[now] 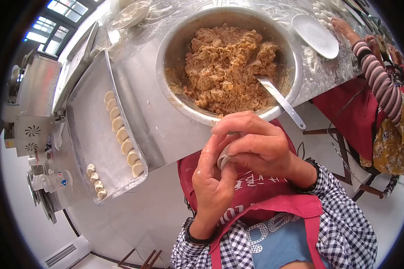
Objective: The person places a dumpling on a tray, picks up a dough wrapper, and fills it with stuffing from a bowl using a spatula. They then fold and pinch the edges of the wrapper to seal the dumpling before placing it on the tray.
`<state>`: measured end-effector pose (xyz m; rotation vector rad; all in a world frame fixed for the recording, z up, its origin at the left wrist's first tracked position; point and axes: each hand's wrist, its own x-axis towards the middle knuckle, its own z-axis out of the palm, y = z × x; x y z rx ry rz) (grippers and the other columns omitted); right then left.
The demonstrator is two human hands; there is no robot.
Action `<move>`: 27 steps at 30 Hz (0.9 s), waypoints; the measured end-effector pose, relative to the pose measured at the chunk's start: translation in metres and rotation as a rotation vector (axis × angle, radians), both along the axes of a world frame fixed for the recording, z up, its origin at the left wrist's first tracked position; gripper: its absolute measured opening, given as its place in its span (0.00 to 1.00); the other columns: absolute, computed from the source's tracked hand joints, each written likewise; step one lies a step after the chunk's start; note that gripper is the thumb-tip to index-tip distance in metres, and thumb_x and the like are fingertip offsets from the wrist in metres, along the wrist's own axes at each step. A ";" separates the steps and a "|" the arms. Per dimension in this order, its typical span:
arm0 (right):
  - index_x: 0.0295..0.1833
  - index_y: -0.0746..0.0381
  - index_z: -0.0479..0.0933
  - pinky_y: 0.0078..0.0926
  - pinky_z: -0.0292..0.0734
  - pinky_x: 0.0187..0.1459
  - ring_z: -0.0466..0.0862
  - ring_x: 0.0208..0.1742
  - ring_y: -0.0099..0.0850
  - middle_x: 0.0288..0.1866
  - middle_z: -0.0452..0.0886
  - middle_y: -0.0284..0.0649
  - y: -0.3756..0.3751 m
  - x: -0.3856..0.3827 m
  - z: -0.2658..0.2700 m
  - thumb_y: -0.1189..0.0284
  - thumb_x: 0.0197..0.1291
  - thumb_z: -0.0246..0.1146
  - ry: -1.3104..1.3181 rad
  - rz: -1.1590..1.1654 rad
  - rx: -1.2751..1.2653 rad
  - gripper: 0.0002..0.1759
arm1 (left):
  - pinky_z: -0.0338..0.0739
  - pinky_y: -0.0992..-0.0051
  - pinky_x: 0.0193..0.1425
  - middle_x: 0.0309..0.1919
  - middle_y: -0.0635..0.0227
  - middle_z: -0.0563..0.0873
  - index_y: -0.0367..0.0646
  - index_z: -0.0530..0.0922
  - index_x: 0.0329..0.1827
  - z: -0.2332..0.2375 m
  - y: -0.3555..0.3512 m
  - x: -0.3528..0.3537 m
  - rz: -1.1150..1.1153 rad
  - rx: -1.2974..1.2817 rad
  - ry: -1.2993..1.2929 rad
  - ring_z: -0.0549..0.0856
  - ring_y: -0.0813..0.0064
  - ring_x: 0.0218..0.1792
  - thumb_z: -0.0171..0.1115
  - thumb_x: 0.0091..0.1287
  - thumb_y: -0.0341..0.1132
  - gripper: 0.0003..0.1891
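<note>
My left hand [212,181] and my right hand [262,145] meet in front of the red apron, fingers closed round a small pale dumpling [223,158]. Most of the dumpling is hidden by the fingers. Just beyond my hands stands a large metal bowl [162,74] of brown minced filling [229,67]. A flat-handled metal utensil [282,102] leans out over its near right rim; its other end is buried. To the left, a metal tray [92,130] carries a row of flat half-round dumplings [122,134] and several smaller pleated ones [94,178].
A white oval plate [315,36] lies right of the bowl on the floured metal table [141,96]. Another person's hand [344,28] reaches in at the far right, near small dough pieces. A stool [368,186] stands on the right, machinery [33,112] on the left.
</note>
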<state>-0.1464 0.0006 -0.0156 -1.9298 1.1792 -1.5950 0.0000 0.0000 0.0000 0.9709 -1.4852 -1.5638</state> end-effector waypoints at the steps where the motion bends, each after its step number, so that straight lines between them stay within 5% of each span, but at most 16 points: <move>1: 0.31 0.63 0.77 0.33 0.75 0.48 0.80 0.48 0.40 0.50 0.78 0.45 0.000 0.000 -0.004 0.78 0.41 0.67 -0.048 0.017 -0.019 0.09 | 0.70 0.74 0.61 0.62 0.56 0.70 0.33 0.62 0.66 -0.001 -0.001 -0.001 -0.003 0.051 0.058 0.73 0.69 0.60 0.57 0.65 0.26 0.26; 3: 0.32 0.63 0.77 0.32 0.75 0.46 0.80 0.47 0.40 0.49 0.79 0.45 0.000 0.003 -0.005 0.79 0.40 0.67 -0.115 0.034 -0.035 0.10 | 0.71 0.74 0.61 0.62 0.56 0.70 0.33 0.63 0.65 -0.001 -0.002 0.002 -0.005 0.105 0.099 0.73 0.69 0.60 0.56 0.64 0.24 0.25; 5: 0.31 0.64 0.77 0.30 0.76 0.45 0.80 0.46 0.38 0.48 0.79 0.45 -0.002 0.003 -0.004 0.79 0.40 0.67 -0.137 0.014 -0.101 0.09 | 0.72 0.74 0.60 0.60 0.56 0.72 0.32 0.63 0.64 -0.006 -0.004 0.003 -0.042 0.459 0.451 0.75 0.70 0.58 0.56 0.65 0.24 0.24; 9: 0.30 0.64 0.77 0.30 0.76 0.45 0.80 0.46 0.37 0.48 0.79 0.45 -0.001 0.008 0.003 0.79 0.41 0.66 -0.146 -0.093 -0.073 0.07 | 0.77 0.72 0.55 0.57 0.53 0.73 0.33 0.63 0.63 -0.010 -0.002 0.000 -0.010 0.521 0.643 0.78 0.68 0.55 0.56 0.66 0.28 0.23; 15: 0.28 0.64 0.76 0.31 0.75 0.46 0.80 0.47 0.38 0.48 0.79 0.44 -0.001 0.004 0.000 0.78 0.42 0.65 -0.037 -0.075 -0.061 0.05 | 0.74 0.73 0.58 0.57 0.53 0.74 0.32 0.64 0.63 -0.002 0.000 -0.003 0.029 0.323 0.278 0.76 0.69 0.56 0.54 0.67 0.25 0.22; 17: 0.26 0.64 0.75 0.31 0.75 0.47 0.80 0.47 0.38 0.48 0.79 0.44 -0.002 0.002 0.001 0.77 0.42 0.64 0.045 -0.079 -0.094 0.05 | 0.71 0.75 0.60 0.57 0.54 0.74 0.31 0.63 0.63 0.002 0.001 -0.003 0.028 0.000 -0.041 0.75 0.70 0.57 0.52 0.66 0.23 0.22; 20: 0.25 0.64 0.74 0.31 0.75 0.46 0.80 0.47 0.38 0.48 0.79 0.44 -0.003 -0.001 0.003 0.76 0.43 0.64 0.112 -0.072 -0.104 0.05 | 0.73 0.77 0.55 0.53 0.60 0.78 0.33 0.67 0.62 -0.005 0.002 -0.002 0.015 -0.237 -0.172 0.79 0.73 0.52 0.52 0.61 0.17 0.23; 24: 0.27 0.64 0.75 0.30 0.75 0.46 0.80 0.47 0.38 0.49 0.79 0.44 -0.002 -0.001 0.001 0.77 0.42 0.65 0.125 -0.053 -0.092 0.06 | 0.73 0.76 0.55 0.52 0.59 0.79 0.34 0.68 0.62 -0.005 0.000 0.002 -0.016 -0.186 -0.155 0.79 0.72 0.52 0.52 0.59 0.16 0.25; 27: 0.28 0.64 0.76 0.31 0.76 0.46 0.80 0.47 0.38 0.50 0.78 0.45 0.000 0.004 0.005 0.78 0.40 0.66 -0.040 -0.077 -0.033 0.07 | 0.66 0.73 0.64 0.61 0.56 0.71 0.30 0.63 0.64 0.004 0.002 0.002 -0.032 0.004 -0.063 0.73 0.69 0.60 0.50 0.64 0.19 0.23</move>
